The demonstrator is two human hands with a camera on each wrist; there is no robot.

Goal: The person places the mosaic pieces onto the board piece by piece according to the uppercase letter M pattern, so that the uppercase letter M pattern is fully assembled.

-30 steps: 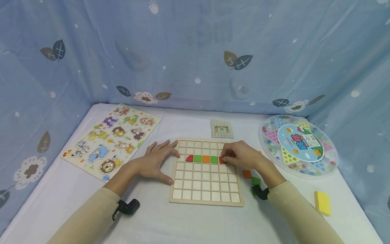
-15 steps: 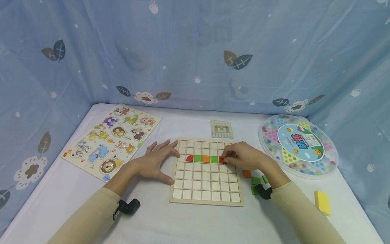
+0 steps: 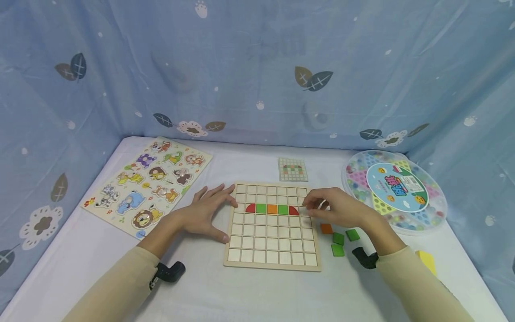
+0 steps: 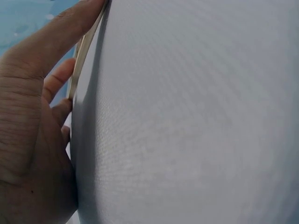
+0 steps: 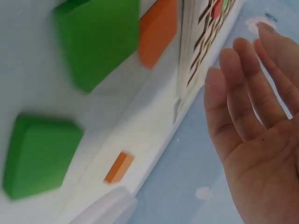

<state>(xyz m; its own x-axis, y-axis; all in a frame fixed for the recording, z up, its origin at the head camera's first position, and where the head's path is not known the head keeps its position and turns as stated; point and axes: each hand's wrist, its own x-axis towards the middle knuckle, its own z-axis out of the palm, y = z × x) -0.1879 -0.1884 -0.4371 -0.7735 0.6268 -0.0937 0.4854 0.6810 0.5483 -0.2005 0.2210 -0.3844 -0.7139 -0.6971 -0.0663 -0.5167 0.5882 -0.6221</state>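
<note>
A wooden grid board [image 3: 272,232] lies in front of me. One of its rows bears a red rounded tile [image 3: 251,208], a green tile [image 3: 261,209], an orange tile [image 3: 272,209], another green tile [image 3: 283,209] and a second red rounded tile [image 3: 294,210]. My left hand [image 3: 207,214] is spread along the board's left edge, thumb and fingertips at the rim. Over the right edge is my right hand [image 3: 335,208], fingers loosely bent. The right wrist view shows nothing in that hand, with loose green tiles [image 5: 42,156] and orange tiles [image 5: 119,167] on the table beside it.
Behind the board lies a small pattern card [image 3: 293,170]. An animal peg puzzle [image 3: 146,183] is at the left, and a round Chinese checkers set [image 3: 398,188] at the back right. A yellow block [image 3: 426,261] sits partly behind the right sleeve.
My right hand has let go of the right-hand red tile, which stays in its cell, and moved rightward. More loose green tiles now show. The left hand has stayed in place.
</note>
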